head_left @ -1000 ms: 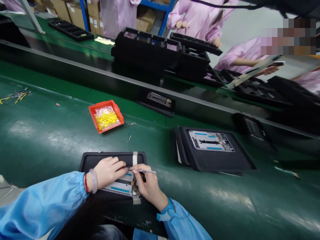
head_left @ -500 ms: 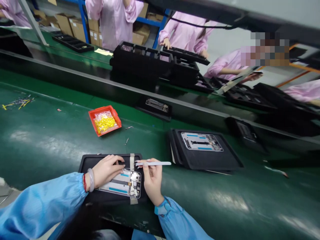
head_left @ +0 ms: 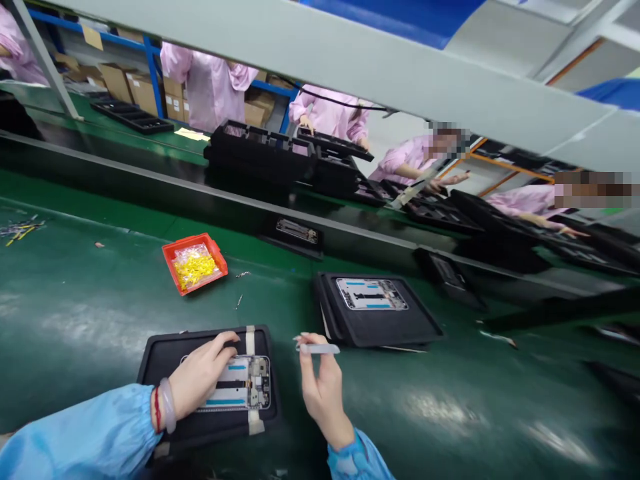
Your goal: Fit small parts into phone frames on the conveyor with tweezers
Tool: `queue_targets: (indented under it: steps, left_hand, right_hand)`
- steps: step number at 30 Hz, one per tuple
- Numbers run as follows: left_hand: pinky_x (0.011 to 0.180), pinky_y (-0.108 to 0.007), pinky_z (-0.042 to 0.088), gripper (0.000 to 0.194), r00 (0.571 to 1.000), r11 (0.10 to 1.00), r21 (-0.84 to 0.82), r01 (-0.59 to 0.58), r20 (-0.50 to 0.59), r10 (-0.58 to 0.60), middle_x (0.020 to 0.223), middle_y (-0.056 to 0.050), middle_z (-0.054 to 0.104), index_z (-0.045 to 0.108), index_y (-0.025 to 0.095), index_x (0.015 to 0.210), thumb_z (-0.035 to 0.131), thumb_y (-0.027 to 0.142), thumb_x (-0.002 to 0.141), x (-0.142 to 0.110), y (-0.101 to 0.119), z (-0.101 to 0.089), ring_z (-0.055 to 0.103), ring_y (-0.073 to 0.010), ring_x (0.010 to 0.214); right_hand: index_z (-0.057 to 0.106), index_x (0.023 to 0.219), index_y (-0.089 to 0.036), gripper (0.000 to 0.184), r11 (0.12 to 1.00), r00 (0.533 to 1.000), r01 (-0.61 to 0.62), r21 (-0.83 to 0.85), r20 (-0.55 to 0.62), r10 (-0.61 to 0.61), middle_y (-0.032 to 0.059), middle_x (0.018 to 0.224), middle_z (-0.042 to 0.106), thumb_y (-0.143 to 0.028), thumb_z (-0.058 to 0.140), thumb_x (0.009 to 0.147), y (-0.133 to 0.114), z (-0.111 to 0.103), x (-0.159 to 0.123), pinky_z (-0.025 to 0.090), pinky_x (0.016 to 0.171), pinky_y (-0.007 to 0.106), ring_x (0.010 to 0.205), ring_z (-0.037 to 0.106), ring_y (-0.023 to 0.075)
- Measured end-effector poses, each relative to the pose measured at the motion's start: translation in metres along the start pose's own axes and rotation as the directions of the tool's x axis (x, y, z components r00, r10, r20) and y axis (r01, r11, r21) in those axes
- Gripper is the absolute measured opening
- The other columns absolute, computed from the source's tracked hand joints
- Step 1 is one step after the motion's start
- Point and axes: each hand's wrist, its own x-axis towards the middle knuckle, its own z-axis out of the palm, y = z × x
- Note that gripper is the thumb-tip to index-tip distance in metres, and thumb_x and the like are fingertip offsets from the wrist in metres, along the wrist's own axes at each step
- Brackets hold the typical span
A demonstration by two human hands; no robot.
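An opened phone [head_left: 235, 385] lies on a black tray [head_left: 163, 350], its silver frame, blue strips and circuit board exposed at the right end. My left hand [head_left: 200, 377] lies across the phone's left part, fingers bent at its upper edge, holding it against the tray and hiding that end. To the right of the tray, off the phone, my right hand [head_left: 323, 393] pinches light-coloured tweezers [head_left: 323, 349] between thumb and fingers. Their tips point left and are hard to make out. Pale tape [head_left: 251, 340] crosses the tray beside the phone.
A red bin [head_left: 223, 263] holds small yellow pieces. Stacked black trays [head_left: 420, 327] carry another opened phone [head_left: 371, 294]. Beyond them, a dark belt [head_left: 240, 200] bears a tray with a phone part [head_left: 297, 231]. People in pink work across the line, among black trays [head_left: 260, 150].
My right hand with the tweezers has moved right, away from the phone and tray. My left hand stays on the phone. The camera view has shifted and tilted upward.
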Motion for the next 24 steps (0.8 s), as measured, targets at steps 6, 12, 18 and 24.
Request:
queue_targets:
  steps: [6, 12, 18, 24]
  left_hand:
    - [0.077, -0.027, 0.054, 0.048, 1.0, 1.0, -0.004, -0.017, 0.0, 0.017, 0.118, -0.01, 0.059, 0.058, 0.017, 0.099, 0.031, -0.006, 0.067, -0.003, -0.001, 0.004, 0.066, -0.0171, 0.084]
    - [0.074, -0.021, 0.054, 0.044, 1.0, 0.986, -0.166, 0.03, 0.012, -0.028, 0.117, -0.009, 0.06, 0.062, 0.018, 0.096, 0.027, -0.001, 0.078, -0.004, -0.007, 0.006, 0.068, -0.0142, 0.077]
    - [0.079, -0.021, 0.053, 0.05, 0.993, 0.98, -0.162, 0.119, 0.032, -0.116, 0.122, -0.005, 0.059, 0.063, 0.022, 0.102, 0.026, -0.002, 0.079, -0.012, -0.009, 0.014, 0.068, -0.014, 0.086]
    - [0.081, -0.021, 0.053, 0.048, 0.996, 0.987, -0.149, 0.066, -0.042, -0.073, 0.119, -0.006, 0.06, 0.063, 0.021, 0.101, 0.027, -0.001, 0.079, -0.011, -0.012, 0.019, 0.067, -0.0152, 0.089]
  right_hand:
    - [0.057, 0.091, -0.023, 0.021, 0.979, 0.976, -0.129, -0.159, 0.153, 0.154, 0.0047, 0.082, 0.054, -0.024, 0.037, 0.094, -0.012, -0.022, -0.017, 0.047, 0.063, 0.027, 0.072, 0.059, 0.019]
    - [0.054, 0.078, -0.021, 0.016, 0.895, 0.82, -0.325, -0.306, 0.379, 0.428, 0.0003, 0.064, 0.057, -0.016, 0.039, 0.082, -0.019, -0.019, -0.029, 0.041, 0.056, 0.026, 0.058, 0.058, 0.0185]
    - [0.057, 0.079, -0.02, 0.009, 0.814, 0.729, -0.378, -0.441, 0.4, 0.556, 0.0052, 0.085, 0.063, -0.015, 0.051, 0.081, -0.039, -0.001, -0.02, 0.042, 0.07, 0.028, 0.08, 0.062, 0.0217]
    - [0.053, 0.075, -0.019, 0.007, 0.793, 0.687, -0.446, -0.415, 0.41, 0.6, 0.0072, 0.085, 0.061, -0.018, 0.052, 0.082, -0.04, 0.005, -0.018, 0.042, 0.073, 0.031, 0.081, 0.061, 0.0228]
